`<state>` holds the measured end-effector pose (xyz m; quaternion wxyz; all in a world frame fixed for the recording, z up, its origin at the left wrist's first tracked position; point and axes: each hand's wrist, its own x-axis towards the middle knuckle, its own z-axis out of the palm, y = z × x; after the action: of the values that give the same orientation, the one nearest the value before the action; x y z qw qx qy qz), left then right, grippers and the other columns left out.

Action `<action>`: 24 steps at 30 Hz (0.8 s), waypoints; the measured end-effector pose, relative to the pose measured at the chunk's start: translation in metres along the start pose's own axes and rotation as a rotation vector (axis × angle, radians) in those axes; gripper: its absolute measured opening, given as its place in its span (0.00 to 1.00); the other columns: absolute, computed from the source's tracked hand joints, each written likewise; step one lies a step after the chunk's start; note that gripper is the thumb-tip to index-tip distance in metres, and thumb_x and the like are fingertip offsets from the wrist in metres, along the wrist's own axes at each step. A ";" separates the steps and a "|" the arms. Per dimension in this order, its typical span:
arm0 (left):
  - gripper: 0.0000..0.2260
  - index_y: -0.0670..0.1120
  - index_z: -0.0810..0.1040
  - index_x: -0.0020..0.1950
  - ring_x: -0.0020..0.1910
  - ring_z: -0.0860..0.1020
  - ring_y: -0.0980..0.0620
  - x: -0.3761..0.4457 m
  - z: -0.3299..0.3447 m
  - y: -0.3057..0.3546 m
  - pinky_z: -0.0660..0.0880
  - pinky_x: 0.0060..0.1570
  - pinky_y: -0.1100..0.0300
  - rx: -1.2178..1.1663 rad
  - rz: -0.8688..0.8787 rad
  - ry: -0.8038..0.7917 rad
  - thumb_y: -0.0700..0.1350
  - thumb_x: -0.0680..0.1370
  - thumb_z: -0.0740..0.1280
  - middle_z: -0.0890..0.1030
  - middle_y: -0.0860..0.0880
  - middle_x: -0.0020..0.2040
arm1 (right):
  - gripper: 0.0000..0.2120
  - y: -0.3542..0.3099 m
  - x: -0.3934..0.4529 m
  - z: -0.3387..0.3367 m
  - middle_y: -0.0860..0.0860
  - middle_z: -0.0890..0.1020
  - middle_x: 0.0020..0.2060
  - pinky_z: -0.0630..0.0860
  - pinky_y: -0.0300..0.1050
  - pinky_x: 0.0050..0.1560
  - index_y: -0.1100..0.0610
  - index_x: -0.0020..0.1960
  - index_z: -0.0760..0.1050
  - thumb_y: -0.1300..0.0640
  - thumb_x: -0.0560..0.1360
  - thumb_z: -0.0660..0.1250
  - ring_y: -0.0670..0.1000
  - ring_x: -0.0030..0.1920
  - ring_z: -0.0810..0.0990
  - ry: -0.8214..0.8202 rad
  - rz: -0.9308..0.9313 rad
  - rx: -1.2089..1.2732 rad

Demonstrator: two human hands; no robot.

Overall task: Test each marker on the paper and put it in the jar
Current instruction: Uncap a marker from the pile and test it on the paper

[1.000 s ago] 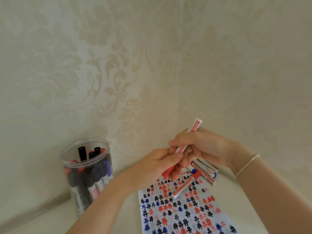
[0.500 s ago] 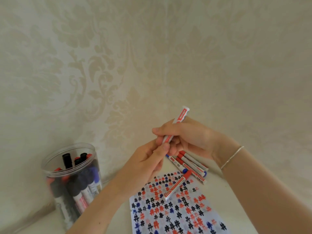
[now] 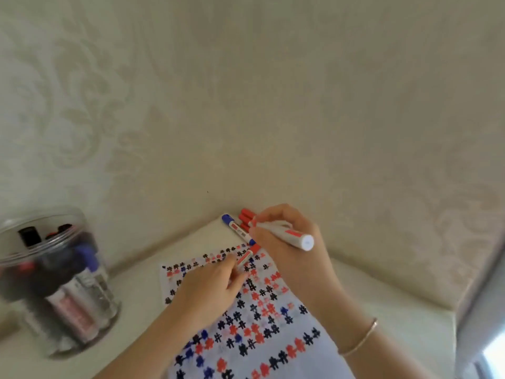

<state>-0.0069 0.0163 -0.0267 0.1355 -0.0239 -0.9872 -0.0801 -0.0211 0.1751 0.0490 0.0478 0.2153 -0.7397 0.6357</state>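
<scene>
**Marker poised over a crowded test sheet**

The counter (image 3: 382, 318) carries everything within easy reach. At its left stands the clear plastic jar (image 3: 58, 285), open-topped and already holding many markers upright, so a tested one can be dropped straight in. The paper (image 3: 262, 324) lies in front of the person, nearly filled with red, blue and black hash marks. The left hand (image 3: 210, 291) lies on the sheet, probably to steady it; whether its curled fingers hold the cap I cannot tell. The right hand (image 3: 289, 247) grips the red marker (image 3: 284, 233) in a writing hold, tip toward the paper's far edge. Untested spare markers (image 3: 240, 228) wait by the wall, one red marker (image 3: 247, 257) lying on the paper.
</scene>
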 end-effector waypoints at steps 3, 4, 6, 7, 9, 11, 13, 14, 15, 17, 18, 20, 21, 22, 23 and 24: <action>0.17 0.47 0.75 0.49 0.23 0.66 0.62 -0.005 0.017 0.005 0.64 0.23 0.68 0.059 0.080 0.049 0.57 0.79 0.53 0.66 0.59 0.28 | 0.13 0.029 -0.028 0.004 0.47 0.76 0.36 0.67 0.35 0.30 0.53 0.34 0.70 0.61 0.68 0.74 0.44 0.31 0.72 0.000 0.031 -0.026; 0.17 0.47 0.76 0.46 0.21 0.64 0.62 -0.006 0.019 0.005 0.60 0.21 0.69 0.077 0.111 0.068 0.56 0.79 0.53 0.65 0.59 0.26 | 0.15 0.036 -0.037 0.004 0.46 0.73 0.30 0.64 0.35 0.28 0.55 0.32 0.68 0.61 0.69 0.74 0.43 0.27 0.68 0.004 0.063 0.013; 0.18 0.47 0.74 0.40 0.18 0.61 0.60 -0.007 0.020 0.004 0.54 0.18 0.71 0.120 0.183 0.118 0.55 0.78 0.52 0.65 0.58 0.23 | 0.17 0.049 -0.052 0.001 0.49 0.67 0.25 0.61 0.38 0.25 0.59 0.32 0.65 0.62 0.71 0.72 0.48 0.25 0.64 -0.041 0.155 0.122; 0.18 0.47 0.73 0.37 0.17 0.61 0.58 -0.008 0.020 0.003 0.53 0.17 0.71 0.128 0.213 0.141 0.55 0.77 0.52 0.66 0.57 0.23 | 0.16 0.054 -0.058 -0.001 0.51 0.67 0.25 0.62 0.39 0.25 0.60 0.33 0.65 0.62 0.72 0.71 0.50 0.26 0.65 -0.071 0.201 0.169; 0.17 0.47 0.70 0.37 0.19 0.66 0.55 -0.008 0.026 -0.002 0.56 0.18 0.67 0.140 0.250 0.173 0.56 0.78 0.52 0.70 0.55 0.24 | 0.14 0.062 -0.067 -0.005 0.53 0.70 0.26 0.65 0.40 0.25 0.60 0.33 0.67 0.65 0.73 0.69 0.51 0.24 0.68 -0.112 0.268 0.242; 0.16 0.47 0.70 0.40 0.22 0.69 0.53 -0.007 0.030 -0.006 0.60 0.22 0.64 0.159 0.258 0.183 0.56 0.80 0.55 0.73 0.53 0.27 | 0.12 0.064 -0.070 -0.008 0.58 0.72 0.29 0.68 0.39 0.25 0.61 0.34 0.69 0.67 0.74 0.67 0.51 0.24 0.72 -0.140 0.303 0.280; 0.15 0.46 0.71 0.41 0.23 0.70 0.51 -0.006 0.031 -0.005 0.62 0.24 0.63 0.168 0.261 0.198 0.55 0.80 0.58 0.73 0.53 0.28 | 0.11 0.065 -0.069 -0.008 0.60 0.73 0.30 0.70 0.39 0.26 0.62 0.34 0.70 0.68 0.74 0.65 0.53 0.24 0.74 -0.153 0.317 0.334; 0.15 0.46 0.72 0.41 0.23 0.70 0.51 -0.007 0.031 -0.004 0.62 0.25 0.62 0.165 0.258 0.201 0.55 0.80 0.58 0.72 0.53 0.28 | 0.11 0.065 -0.068 -0.008 0.60 0.72 0.30 0.70 0.39 0.25 0.62 0.34 0.70 0.69 0.73 0.65 0.53 0.24 0.74 -0.163 0.320 0.352; 0.15 0.46 0.72 0.41 0.23 0.69 0.51 -0.007 0.030 -0.003 0.62 0.25 0.62 0.165 0.257 0.202 0.55 0.80 0.58 0.72 0.53 0.28 | 0.10 0.066 -0.068 -0.007 0.60 0.72 0.29 0.69 0.39 0.25 0.62 0.33 0.70 0.68 0.72 0.65 0.53 0.23 0.73 -0.180 0.320 0.337; 0.15 0.46 0.71 0.40 0.23 0.70 0.52 -0.006 0.031 -0.004 0.61 0.24 0.63 0.168 0.264 0.205 0.55 0.80 0.58 0.72 0.53 0.28 | 0.10 0.068 -0.070 -0.001 0.60 0.72 0.27 0.66 0.37 0.23 0.61 0.31 0.69 0.68 0.70 0.65 0.51 0.21 0.71 -0.201 0.317 0.228; 0.15 0.47 0.71 0.40 0.23 0.70 0.53 -0.006 0.031 -0.005 0.62 0.24 0.63 0.171 0.267 0.205 0.55 0.80 0.59 0.73 0.53 0.28 | 0.12 0.069 -0.070 0.001 0.59 0.72 0.25 0.65 0.37 0.22 0.61 0.30 0.68 0.68 0.70 0.65 0.51 0.20 0.69 -0.188 0.312 0.162; 0.15 0.47 0.72 0.40 0.22 0.70 0.53 -0.006 0.032 -0.006 0.63 0.23 0.63 0.176 0.264 0.206 0.54 0.80 0.59 0.74 0.52 0.28 | 0.13 0.073 -0.070 0.005 0.59 0.71 0.22 0.63 0.37 0.22 0.64 0.29 0.65 0.67 0.69 0.65 0.51 0.21 0.66 -0.116 0.276 0.031; 0.14 0.46 0.72 0.39 0.22 0.70 0.53 -0.006 0.033 -0.006 0.63 0.23 0.63 0.175 0.263 0.204 0.54 0.80 0.59 0.74 0.52 0.28 | 0.13 0.074 -0.068 0.005 0.61 0.70 0.23 0.62 0.38 0.23 0.67 0.29 0.64 0.67 0.68 0.65 0.51 0.22 0.66 -0.080 0.250 -0.024; 0.14 0.46 0.71 0.39 0.22 0.70 0.53 -0.006 0.033 -0.006 0.64 0.24 0.63 0.171 0.261 0.199 0.53 0.80 0.59 0.74 0.52 0.27 | 0.12 0.076 -0.067 0.005 0.64 0.70 0.25 0.62 0.40 0.25 0.70 0.31 0.64 0.67 0.67 0.65 0.52 0.24 0.65 -0.053 0.234 -0.066; 0.14 0.46 0.71 0.38 0.22 0.69 0.53 -0.005 0.033 -0.006 0.64 0.24 0.62 0.165 0.264 0.196 0.52 0.81 0.58 0.73 0.51 0.27 | 0.11 0.077 -0.066 0.004 0.66 0.71 0.25 0.62 0.42 0.26 0.72 0.32 0.65 0.67 0.66 0.64 0.53 0.25 0.64 -0.035 0.225 -0.093; 0.15 0.46 0.70 0.38 0.22 0.69 0.53 -0.005 0.032 -0.005 0.64 0.24 0.62 0.162 0.270 0.193 0.52 0.81 0.58 0.72 0.52 0.27 | 0.10 0.078 -0.065 0.004 0.67 0.71 0.26 0.62 0.43 0.26 0.73 0.32 0.66 0.67 0.66 0.64 0.53 0.25 0.64 -0.027 0.221 -0.111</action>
<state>-0.0111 0.0163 -0.0595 0.2408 -0.1375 -0.9606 0.0168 0.0088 0.1957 -0.0462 -0.0207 0.1378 -0.7937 0.5921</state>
